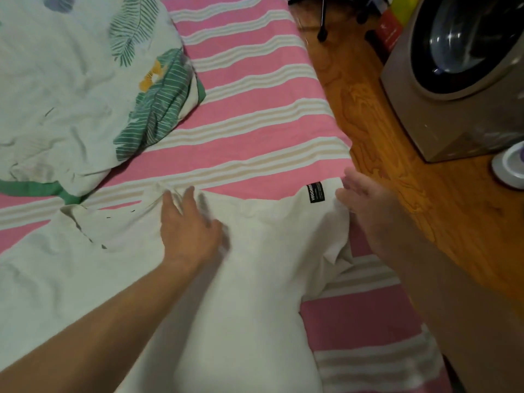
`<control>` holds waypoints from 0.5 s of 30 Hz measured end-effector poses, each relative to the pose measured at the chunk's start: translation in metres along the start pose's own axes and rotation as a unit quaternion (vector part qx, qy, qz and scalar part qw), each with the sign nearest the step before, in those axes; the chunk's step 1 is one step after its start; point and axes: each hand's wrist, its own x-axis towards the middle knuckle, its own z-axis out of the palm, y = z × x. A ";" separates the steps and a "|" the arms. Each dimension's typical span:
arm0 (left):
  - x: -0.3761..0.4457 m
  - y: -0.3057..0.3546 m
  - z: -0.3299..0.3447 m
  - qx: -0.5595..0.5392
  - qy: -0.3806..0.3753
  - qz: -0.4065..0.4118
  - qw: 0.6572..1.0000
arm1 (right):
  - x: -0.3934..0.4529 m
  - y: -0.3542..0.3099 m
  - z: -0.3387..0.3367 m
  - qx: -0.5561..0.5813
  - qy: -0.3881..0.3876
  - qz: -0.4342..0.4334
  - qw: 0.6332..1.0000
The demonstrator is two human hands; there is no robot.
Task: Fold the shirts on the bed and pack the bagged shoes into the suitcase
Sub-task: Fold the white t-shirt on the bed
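While the white shirt (pixel 263 251) lies across the pink-striped bed (pixel 255 114), the left hand (pixel 190 231) presses flat on it, fingers spread; the right hand (pixel 365 199), relaxed, touches its edge at three o'clock. At one o'clock, a washing machine (pixel 459 69) stands on the wooden floor (pixel 368 109).

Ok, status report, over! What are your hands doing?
Left hand open, flat on white shirt. Right hand open at shirt's edge. Leaf-print quilt nearby, not blocking.

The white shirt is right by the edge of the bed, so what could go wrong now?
The shirt reaches the bed's edge under the right hand, so it might slide to the floor. The left hand presses on wrinkled cloth, so creases could get folded in.
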 end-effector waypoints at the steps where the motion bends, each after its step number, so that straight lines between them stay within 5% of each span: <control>1: -0.016 0.002 0.009 0.052 -0.003 0.058 0.997 | -0.011 0.006 -0.001 -0.066 0.029 -0.025 0.997; 4: -0.044 0.009 0.035 0.147 -0.084 0.175 0.970 | -0.045 0.034 0.004 -0.218 0.090 -0.055 0.970; 8: -0.043 0.012 0.051 0.228 -0.176 0.134 0.948 | -0.074 0.066 0.015 -0.446 0.020 -0.070 0.892; 11: -0.038 0.015 0.042 0.235 -0.209 0.132 0.940 | -0.080 0.077 0.009 -0.442 0.071 -0.130 0.885; 15: -0.033 0.022 0.030 0.239 -0.247 0.126 0.931 | -0.082 0.088 -0.014 -0.406 0.109 -0.064 0.905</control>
